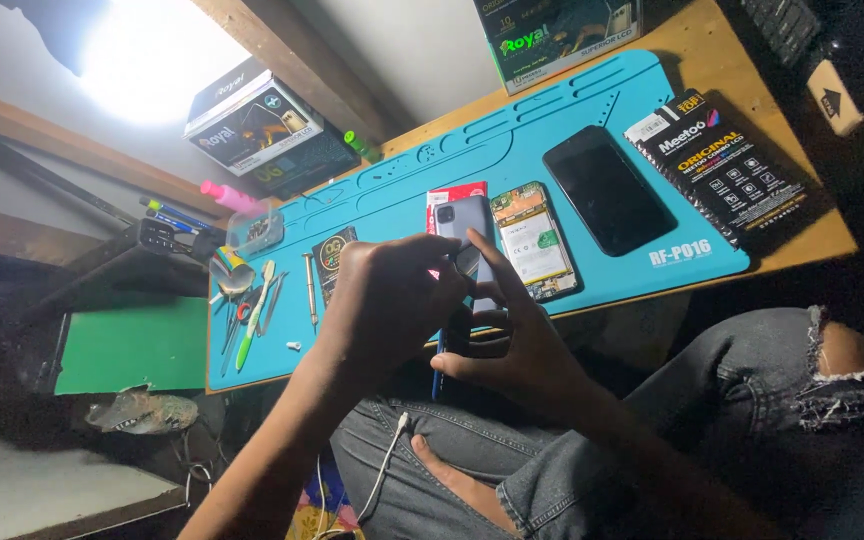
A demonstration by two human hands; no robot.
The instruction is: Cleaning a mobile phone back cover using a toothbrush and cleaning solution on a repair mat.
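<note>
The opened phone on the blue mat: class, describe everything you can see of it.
The opened phone lies flat on the blue mat, back cover off and insides facing up. A large pale battery fills most of its body, with green circuit parts at the upper end and near the lower right. It sits between a grey-blue back cover and a dark-screened phone, apart from both. Neither hand touches it; the right hand is nearest.
</note>
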